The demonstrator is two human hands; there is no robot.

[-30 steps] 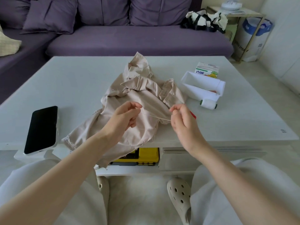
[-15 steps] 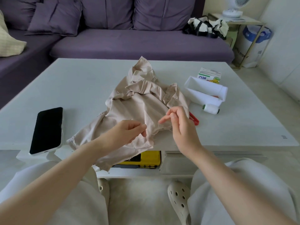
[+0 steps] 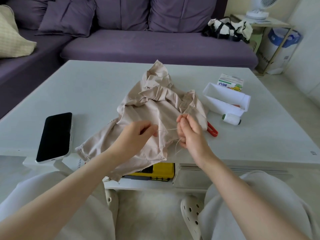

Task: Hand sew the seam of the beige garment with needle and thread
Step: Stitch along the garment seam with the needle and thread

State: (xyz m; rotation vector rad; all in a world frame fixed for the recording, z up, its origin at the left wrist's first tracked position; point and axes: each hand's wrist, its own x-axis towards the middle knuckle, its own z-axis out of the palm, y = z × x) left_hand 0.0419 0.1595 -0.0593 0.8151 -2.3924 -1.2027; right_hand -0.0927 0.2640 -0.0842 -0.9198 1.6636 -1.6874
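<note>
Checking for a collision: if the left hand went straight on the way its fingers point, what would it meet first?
Probably the right hand, just across the short thread between them, above the beige garment; depth is unclear.

Home living room, purple sofa [image 3: 155,44] with cushions, white coffee table [image 3: 97,87], desk fan [image 3: 259,7] on side shelf
</note>
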